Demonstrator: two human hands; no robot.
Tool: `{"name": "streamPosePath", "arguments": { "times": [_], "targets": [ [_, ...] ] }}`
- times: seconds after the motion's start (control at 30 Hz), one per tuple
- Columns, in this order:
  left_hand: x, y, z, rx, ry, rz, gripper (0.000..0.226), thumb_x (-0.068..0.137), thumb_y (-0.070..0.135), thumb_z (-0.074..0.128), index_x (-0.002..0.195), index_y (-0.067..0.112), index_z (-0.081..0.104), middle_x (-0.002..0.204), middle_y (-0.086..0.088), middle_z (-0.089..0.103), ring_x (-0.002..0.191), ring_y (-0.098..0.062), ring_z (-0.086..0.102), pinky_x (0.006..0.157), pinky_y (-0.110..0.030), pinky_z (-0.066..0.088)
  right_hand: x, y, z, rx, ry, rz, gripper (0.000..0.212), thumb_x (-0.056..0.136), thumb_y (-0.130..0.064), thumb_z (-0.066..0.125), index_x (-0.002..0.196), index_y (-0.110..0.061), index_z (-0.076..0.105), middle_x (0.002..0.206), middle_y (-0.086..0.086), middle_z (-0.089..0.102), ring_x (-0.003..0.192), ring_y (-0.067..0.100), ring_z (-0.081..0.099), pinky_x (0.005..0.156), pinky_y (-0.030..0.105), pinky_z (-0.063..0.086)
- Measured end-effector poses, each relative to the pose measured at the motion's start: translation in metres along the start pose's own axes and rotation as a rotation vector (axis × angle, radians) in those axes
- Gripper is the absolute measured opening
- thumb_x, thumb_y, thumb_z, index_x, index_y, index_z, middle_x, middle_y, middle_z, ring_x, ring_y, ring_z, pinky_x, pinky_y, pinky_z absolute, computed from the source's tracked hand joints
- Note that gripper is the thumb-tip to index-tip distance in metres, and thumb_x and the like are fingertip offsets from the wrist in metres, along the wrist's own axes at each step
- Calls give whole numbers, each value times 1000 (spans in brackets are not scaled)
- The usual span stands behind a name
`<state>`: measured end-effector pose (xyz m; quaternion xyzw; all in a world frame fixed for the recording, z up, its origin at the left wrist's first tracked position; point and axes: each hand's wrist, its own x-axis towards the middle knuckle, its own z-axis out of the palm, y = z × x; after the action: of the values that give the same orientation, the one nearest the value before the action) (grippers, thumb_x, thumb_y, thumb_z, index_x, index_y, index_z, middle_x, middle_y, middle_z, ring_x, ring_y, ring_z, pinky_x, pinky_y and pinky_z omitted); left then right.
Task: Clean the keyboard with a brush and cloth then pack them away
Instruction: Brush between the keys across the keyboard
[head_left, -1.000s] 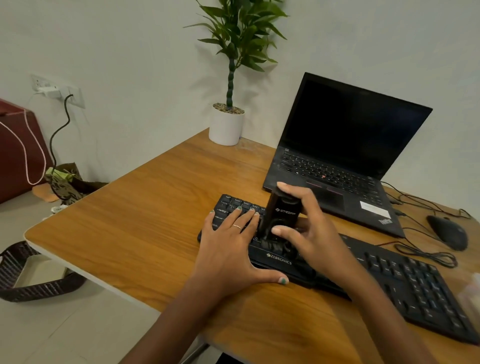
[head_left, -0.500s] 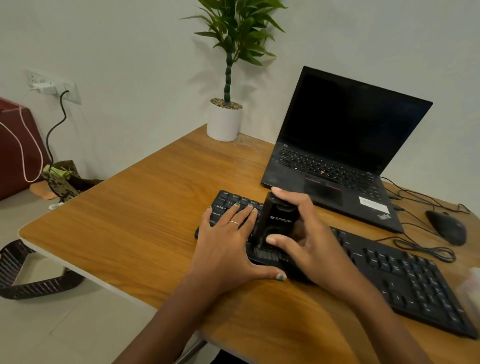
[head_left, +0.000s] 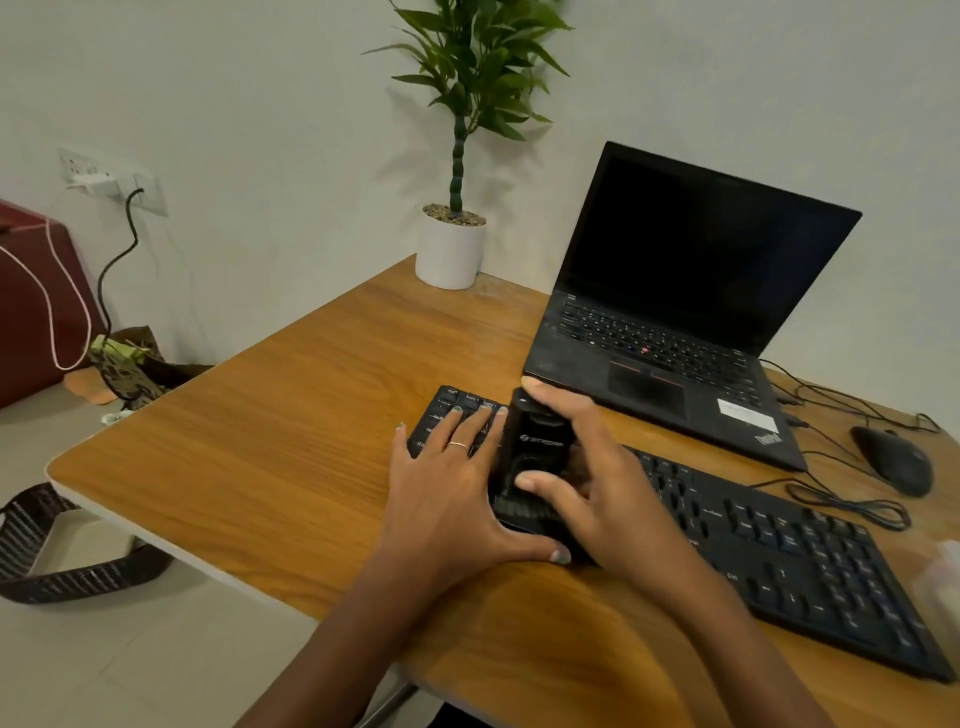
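A long black keyboard (head_left: 789, 561) lies slantwise across the wooden desk (head_left: 270, 457). My right hand (head_left: 597, 483) grips a black brush (head_left: 535, 447) upright, its bristles down on the keys near the keyboard's left part. My left hand (head_left: 452, 493) lies flat on the keyboard's left end with straight fingers, thumb along the front edge, holding it steady. No cloth shows clearly.
An open black laptop (head_left: 675, 332) stands behind the keyboard. A black mouse (head_left: 893, 460) and loose cables (head_left: 847, 499) lie at the right. A white potted plant (head_left: 451, 249) stands at the desk's back edge. A pale blurred object (head_left: 948, 577) sits at the far right.
The brush and my right hand have shifted slightly along the left keys. My left hand stays flat on the keyboard's end. The camera has dipped a little.
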<state>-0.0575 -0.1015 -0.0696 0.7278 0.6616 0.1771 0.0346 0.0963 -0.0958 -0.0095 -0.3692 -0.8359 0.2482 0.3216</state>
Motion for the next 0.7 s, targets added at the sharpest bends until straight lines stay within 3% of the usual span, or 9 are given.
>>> {"name": "streamPosePath", "arguments": {
  "times": [0.1, 0.23, 0.37, 0.5, 0.6, 0.7],
  "targets": [
    [-3, -4, -2, -14, -15, -42, 136, 44, 104, 27, 155, 32, -6, 163, 11, 3, 150, -12, -1, 119, -49, 11, -8, 5, -29, -36, -82, 91, 71, 85, -19, 64, 123, -63, 23, 121, -25, 43, 107, 5, 56, 80, 32, 56],
    [-3, -5, -5, -32, -23, -50, 134, 49, 101, 35, 153, 33, -13, 163, 13, -1, 149, -11, -3, 119, -41, 14, -13, 6, -66, -130, -255, 239, 67, 84, -19, 64, 115, -61, 22, 108, -23, 47, 92, 0, 60, 70, 21, 56],
    [-3, -5, -2, -28, 32, -39, 135, 44, 104, 28, 155, 34, -4, 162, 13, 8, 149, -11, 4, 117, -40, 20, 1, -3, -25, -104, -103, 88, 71, 84, -20, 66, 120, -62, 21, 110, -32, 42, 101, 1, 56, 81, 28, 55],
    [-4, -6, 3, -65, 96, -47, 130, 43, 102, 25, 154, 34, 14, 158, 15, 23, 147, -9, 15, 111, -38, 28, 7, -4, 9, -108, 4, -58, 80, 86, -20, 63, 116, -74, 11, 117, -41, 32, 108, -14, 43, 90, 14, 45],
    [-4, -6, 1, -48, 53, -45, 134, 43, 104, 30, 154, 35, -4, 161, 14, 8, 148, -11, 4, 116, -39, 20, 6, -3, -24, -163, -146, 72, 69, 85, -25, 64, 122, -60, 17, 117, -25, 41, 108, 0, 50, 88, 27, 51],
    [-3, -6, -1, -54, 32, -56, 134, 45, 102, 35, 153, 35, -10, 162, 14, 3, 149, -12, 0, 117, -40, 16, 7, -2, -54, -264, -320, 237, 64, 85, -26, 64, 121, -51, 18, 109, -20, 46, 99, 5, 56, 79, 31, 56]
  ]
}}
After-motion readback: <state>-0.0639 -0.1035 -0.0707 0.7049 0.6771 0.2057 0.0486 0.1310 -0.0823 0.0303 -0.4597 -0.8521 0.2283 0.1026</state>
